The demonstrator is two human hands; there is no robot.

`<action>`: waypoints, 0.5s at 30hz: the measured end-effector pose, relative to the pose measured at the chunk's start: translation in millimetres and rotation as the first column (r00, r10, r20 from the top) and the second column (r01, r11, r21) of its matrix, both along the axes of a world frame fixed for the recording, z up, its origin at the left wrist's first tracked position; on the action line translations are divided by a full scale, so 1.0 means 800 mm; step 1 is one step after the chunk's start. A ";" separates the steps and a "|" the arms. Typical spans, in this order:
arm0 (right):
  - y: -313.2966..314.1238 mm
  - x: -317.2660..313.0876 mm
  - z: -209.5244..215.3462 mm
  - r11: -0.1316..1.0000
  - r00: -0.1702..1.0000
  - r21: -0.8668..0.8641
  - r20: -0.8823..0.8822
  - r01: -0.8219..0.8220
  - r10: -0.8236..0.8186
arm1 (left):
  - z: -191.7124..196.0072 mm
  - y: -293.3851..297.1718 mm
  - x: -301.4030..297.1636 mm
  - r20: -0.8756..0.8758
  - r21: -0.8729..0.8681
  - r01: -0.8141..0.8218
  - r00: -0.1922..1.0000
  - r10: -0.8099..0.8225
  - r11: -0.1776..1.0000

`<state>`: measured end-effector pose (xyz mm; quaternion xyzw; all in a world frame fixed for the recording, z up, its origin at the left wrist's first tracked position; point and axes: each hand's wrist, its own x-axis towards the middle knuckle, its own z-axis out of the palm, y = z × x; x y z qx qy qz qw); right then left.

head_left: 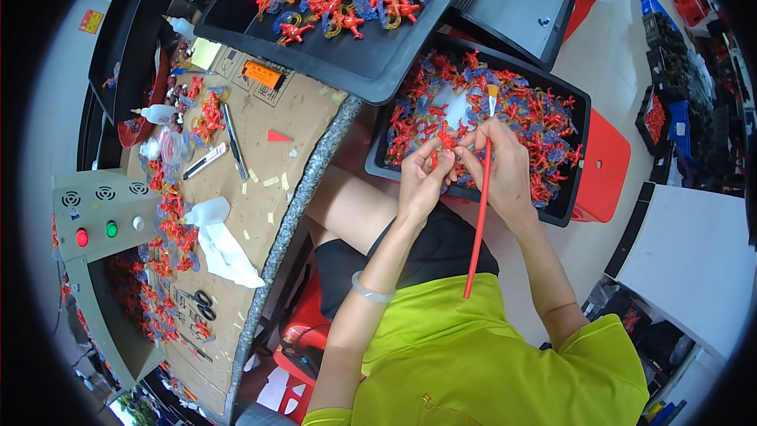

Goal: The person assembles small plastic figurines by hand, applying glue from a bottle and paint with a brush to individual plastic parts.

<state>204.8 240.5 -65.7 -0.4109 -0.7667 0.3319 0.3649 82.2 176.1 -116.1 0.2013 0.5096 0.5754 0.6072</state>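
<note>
My left hand (pixel 423 180) is closed, pinching a small red figurine (pixel 447 140) between thumb and fingers. Most of that figurine is hidden by the fingertips. In my right hand (pixel 507 177) is a paintbrush, its red handle (pixel 478 241) slanting down toward my lap and its tan bristles pointing away from me. My right fingertips meet the left ones at the figurine. Both hands are over the near edge of a black tray (pixel 584 142) heaped with red figurines with translucent blue and yellow parts (pixel 544 102).
Left is a workbench (pixel 303 110) with a utility knife (pixel 204 162), scissors (pixel 205 305), a white squeeze bottle (pixel 209 211) and more figurines. A grey machine with coloured buttons (pixel 102 205) stands there. Another black tray (pixel 315 63) overhangs the bench corner. A red stool (pixel 603 166) shows beside the figurine tray.
</note>
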 end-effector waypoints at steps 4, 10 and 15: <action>0.006 0.005 0.001 0.984 0.985 -0.064 0.014 -0.169 0.170 | -0.001 0.002 -0.002 0.047 0.003 -0.029 0.998 0.029 1.000; 0.030 0.017 0.012 0.901 0.944 -0.299 0.003 -0.314 0.330 | 0.001 0.000 -0.002 0.045 -0.014 0.015 0.999 -0.014 1.000; 0.034 0.023 0.002 0.876 0.940 -0.351 -0.041 -0.330 0.337 | 0.008 0.000 -0.008 0.068 -0.027 0.100 0.993 -0.098 0.995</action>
